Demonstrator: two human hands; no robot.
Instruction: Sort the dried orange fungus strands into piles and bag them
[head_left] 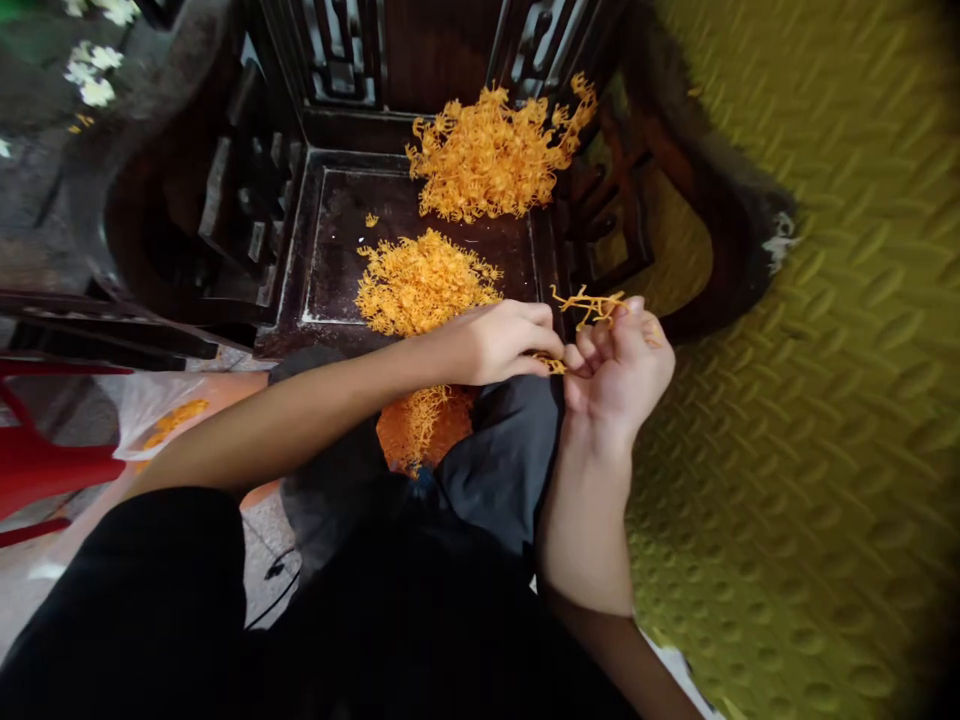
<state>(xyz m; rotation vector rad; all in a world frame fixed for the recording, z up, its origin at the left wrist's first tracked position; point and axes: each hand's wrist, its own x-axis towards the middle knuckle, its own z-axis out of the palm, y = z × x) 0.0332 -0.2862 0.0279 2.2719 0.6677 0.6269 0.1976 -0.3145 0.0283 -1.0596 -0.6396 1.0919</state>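
My right hand (pixel 626 360) is closed, with a thin orange branching sprig (pixel 589 303) sticking out past its thumb. Beside it, my left hand (pixel 510 342) is closed too, pinching a small orange piece (pixel 551 364) between thumb and fingers. The fingertips of both hands almost meet over my right thigh. On the dark wooden chair seat (pixel 345 210), a heap of small orange spidery pieces (pixel 427 280) lies just beyond my left forearm. A second, larger heap of orange pieces (pixel 491 160) rests farther back against the chair's right side.
Between my legs, an orange container (pixel 457 430) holds more orange strands (pixel 422 420). Carved armrests flank the seat. A yellow-green textured mat (pixel 810 400) rises at the right. At the left are a red plastic stool (pixel 52 440) and a clear bag (pixel 142 400) with orange pieces.
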